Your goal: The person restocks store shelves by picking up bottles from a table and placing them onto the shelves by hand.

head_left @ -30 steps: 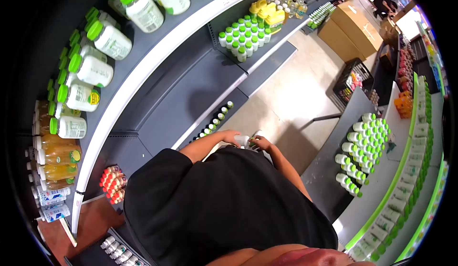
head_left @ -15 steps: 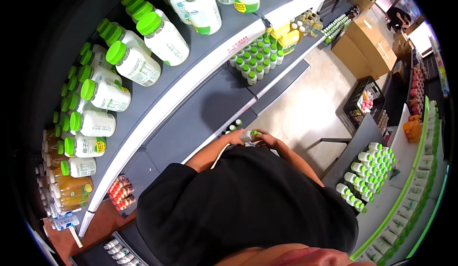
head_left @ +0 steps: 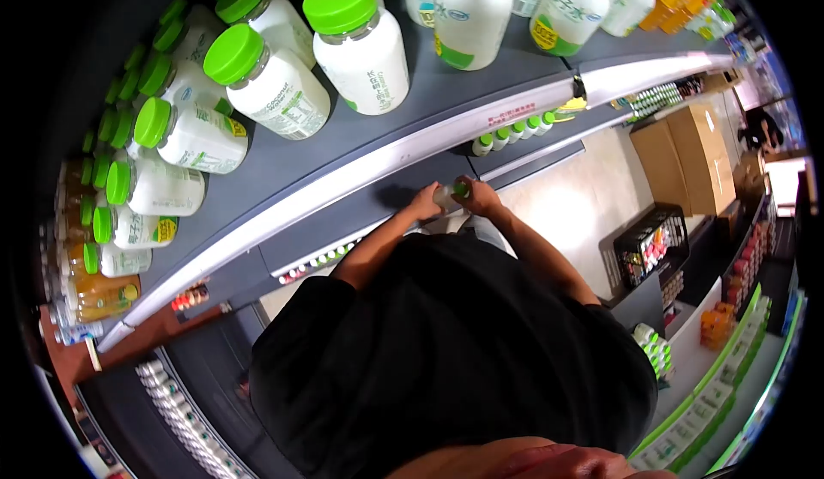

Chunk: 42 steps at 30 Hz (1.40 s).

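A small white bottle with a green cap is held level between my two hands, in front of the lower shelf. My left hand is wrapped round the body end of it. The fingers of my right hand are closed at the green cap end. Just beyond my hands runs the grey lower shelf. Past my right hand, a row of green-capped white bottles stands on that shelf, partly hidden by the upper shelf's edge.
The upper shelf's white edge curves across above my hands, with large green-capped coconut water bottles behind it. To the right are a black crate of bottles, cardboard boxes and another shelf. A person is far back.
My view has turned and come closer to the upper shelf. Both hands, with the bottle between them, have moved up and slightly right in view, nearer the lower shelf.
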Motion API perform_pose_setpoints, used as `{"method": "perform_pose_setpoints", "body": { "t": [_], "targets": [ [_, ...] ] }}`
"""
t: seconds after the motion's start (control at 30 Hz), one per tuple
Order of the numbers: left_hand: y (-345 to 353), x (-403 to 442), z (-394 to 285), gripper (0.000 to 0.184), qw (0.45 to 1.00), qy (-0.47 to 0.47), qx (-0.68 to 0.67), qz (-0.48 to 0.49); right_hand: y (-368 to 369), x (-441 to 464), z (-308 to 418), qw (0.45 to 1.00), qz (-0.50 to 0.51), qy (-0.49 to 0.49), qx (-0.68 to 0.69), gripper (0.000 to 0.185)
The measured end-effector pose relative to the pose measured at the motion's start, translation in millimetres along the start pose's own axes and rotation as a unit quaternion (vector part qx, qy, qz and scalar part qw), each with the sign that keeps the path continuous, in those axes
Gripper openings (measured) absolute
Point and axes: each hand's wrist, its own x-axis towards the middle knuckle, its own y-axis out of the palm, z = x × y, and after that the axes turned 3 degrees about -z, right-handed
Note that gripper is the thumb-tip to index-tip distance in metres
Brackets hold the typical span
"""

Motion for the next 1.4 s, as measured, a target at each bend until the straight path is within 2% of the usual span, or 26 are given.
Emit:
{"method": "perform_pose_setpoints", "body": {
  "t": [0.1,0.2,0.23,0.27,0.33,0.37,0.4,0.47,0.5,0.57,0.63,0.67,0.73,0.77,0.8,0.87,0.97,1.0,1.03,1.07,1.13,1.17,1.27,1.4],
  "targets": [
    [-5,11,-6,0.063,0.997,-0.026,-0.052,-0.045,-23,32,0,0.997,0.046,-0.066,0.012,0.038],
    [1,27,-1,0.064,0.992,-0.033,-0.027,-0.119,-33,64,-14,0.983,0.076,-0.161,0.053,0.037],
    [-3,27,-13,0.068,0.989,-0.03,-0.017,-0.147,-36,80,-20,0.974,0.118,-0.191,0.026,0.037],
    [-9,28,-23,0.07,0.987,-0.037,-0.074,-0.14,-37,95,-26,0.963,0.159,-0.22,-0.001,0.036],
    [-12,39,-25,0.067,0.982,-0.063,-0.033,-0.176,-54,107,-19,0.95,0.124,-0.284,-0.044,0.038],
    [-12,47,-23,0.066,0.983,-0.081,-0.028,-0.161,-61,113,-13,0.94,0.105,-0.317,-0.064,0.038],
    [-8,54,-18,0.065,0.984,-0.099,-0.024,-0.146,-53,120,-28,0.9,-0.005,-0.392,-0.19,0.043],
    [-5,61,-25,0.059,0.973,-0.087,-0.043,-0.211,-46,144,-39,0.924,0.038,-0.376,0.06,0.042],
    [0,67,-21,0.059,0.966,-0.106,-0.023,-0.235,-27,168,-60,0.928,0.042,-0.365,0.051,0.041],
    [10,86,-6,0.06,0.956,-0.144,-0.025,-0.256,-51,166,-39,0.871,-0.016,-0.441,-0.216,0.041],
    [19,104,1,0.063,0.943,-0.181,-0.072,-0.269,-58,175,-23,0.82,-0.041,-0.464,-0.333,0.041],
    [1,83,-55,0.065,0.938,-0.188,-0.093,-0.275,-75,159,17,0.89,0.104,-0.309,-0.318,0.042],
    [10,96,-61,0.064,0.921,-0.226,-0.097,-0.301,-49,197,-45,0.863,0.075,-0.361,-0.345,0.041],
    [12,100,-65,0.064,0.915,-0.236,-0.143,-0.294,-35,215,-75,0.848,0.058,-0.385,-0.358,0.041],
    [18,105,-66,0.059,0.909,-0.202,-0.168,-0.324,-35,217,-74,0.847,0.088,-0.372,-0.368,0.04],
    [32,129,-45,0.057,0.918,-0.204,-0.18,-0.288,-36,221,-70,0.842,0.149,-0.345,-0.387,0.038],
    [40,119,-67,0.053,0.897,-0.166,-0.243,-0.33,-54,215,-37,0.854,0.199,-0.341,-0.339,0.036],
    [38,114,-76,0.059,0.887,-0.176,-0.269,-0.331,-51,219,-39,0.848,0.189,-0.338,-0.361,0.036],
    [56,135,-55,0.068,0.879,-0.154,-0.269,-0.363,-44,224,-52,0.855,0.181,-0.336,-0.351,0.037],
    [59,139,-51,0.076,0.874,-0.144,-0.301,-0.353,-40,233,-62,0.862,0.172,-0.335,-0.341,0.038],
    [66,149,-45,0.075,0.864,-0.176,-0.287,-0.373,-38,229,-47,0.858,0.16,-0.278,-0.4,0.04],
    [70,155,-39,0.08,0.867,-0.145,-0.284,-0.383,-30,244,-65,0.86,0.169,-0.305,-0.373,0.039],
    [90,187,-8,0.085,0.865,-0.114,-0.253,-0.418,-31,237,-41,0.861,0.142,-0.202,-0.444,0.039],
    [70,172,-14,0.081,0.875,-0.095,-0.264,-0.395,-29,254,-31,0.874,0.099,-0.147,-0.452,0.041]
  ]
}}
